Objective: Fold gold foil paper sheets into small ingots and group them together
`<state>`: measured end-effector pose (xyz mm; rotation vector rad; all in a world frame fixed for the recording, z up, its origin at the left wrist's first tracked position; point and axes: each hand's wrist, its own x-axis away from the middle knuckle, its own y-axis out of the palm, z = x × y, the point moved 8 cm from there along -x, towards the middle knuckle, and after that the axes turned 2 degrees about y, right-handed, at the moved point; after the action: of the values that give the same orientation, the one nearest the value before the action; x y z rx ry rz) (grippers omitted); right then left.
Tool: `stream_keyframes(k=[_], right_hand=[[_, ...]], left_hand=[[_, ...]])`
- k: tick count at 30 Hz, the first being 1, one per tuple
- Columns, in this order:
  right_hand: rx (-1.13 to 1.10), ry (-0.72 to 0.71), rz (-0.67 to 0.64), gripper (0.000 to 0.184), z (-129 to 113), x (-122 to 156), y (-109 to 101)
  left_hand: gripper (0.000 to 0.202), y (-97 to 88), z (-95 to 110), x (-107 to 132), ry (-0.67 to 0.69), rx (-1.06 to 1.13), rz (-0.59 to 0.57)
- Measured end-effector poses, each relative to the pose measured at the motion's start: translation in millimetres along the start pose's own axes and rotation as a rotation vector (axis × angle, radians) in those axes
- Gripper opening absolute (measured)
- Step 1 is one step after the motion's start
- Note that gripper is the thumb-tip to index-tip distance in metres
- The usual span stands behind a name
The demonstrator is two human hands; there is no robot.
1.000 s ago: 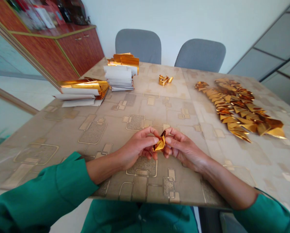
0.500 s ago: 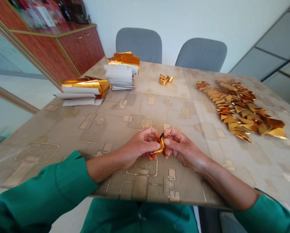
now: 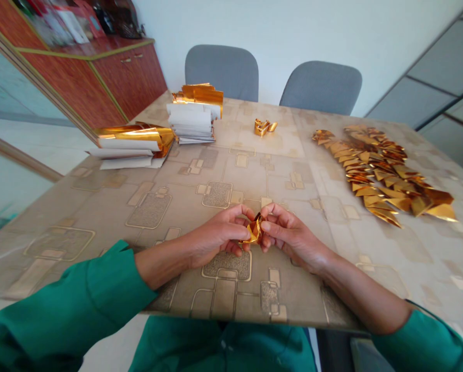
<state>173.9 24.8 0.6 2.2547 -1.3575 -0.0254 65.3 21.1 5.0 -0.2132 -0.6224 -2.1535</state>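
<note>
Here, near the front edge of the patterned table (image 3: pixel 231 305), our left hand (image 3: pixel 216 232) and our right hand (image 3: pixel 293 237) were closed, and they pinched a small folded gold foil (image 3: pixel 255 231) between the fingers. Toward the right edge lay many gold triangles (image 3: pixel 374 175). Near the far left corner stood white-and-gold paper stacks (image 3: pixel 190 121), and a small gold folded piece (image 3: pixel 262 127) lay by the far edge.

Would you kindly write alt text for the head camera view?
The left hand and right hand pinch a small folded gold foil piece above a patterned table, with many gold foil triangles to the right and stacked sheets behind.
</note>
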Motion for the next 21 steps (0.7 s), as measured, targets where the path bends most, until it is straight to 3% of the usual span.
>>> stream_keyframes(k=[5,9,14,17,21], right_hand=[[-0.062,-0.046,0.066,0.024,-5.8,0.0,-5.1],[-0.062,-0.119,0.134,0.026,-10.6,-1.0,-13.1],[0.282,-0.266,0.152,0.023,-22.7,-1.4,-15.5],[0.474,-0.393,0.203,0.025,-33.9,1.5,-15.9],[0.564,-0.412,0.249,0.017,-33.8,1.6,-16.8]], left_hand=[[0.032,-2.4,4.1,-0.2,0.037,0.107,0.034],[0.04,-8.1,17.0,-0.7,0.208,-0.011,0.123],[0.032,-17.4,27.9,-1.6,0.372,-0.227,0.255],[0.029,-19.2,28.7,-3.5,0.389,-0.322,0.258],[0.03,-20.9,28.7,-5.9,0.421,-0.363,0.244]])
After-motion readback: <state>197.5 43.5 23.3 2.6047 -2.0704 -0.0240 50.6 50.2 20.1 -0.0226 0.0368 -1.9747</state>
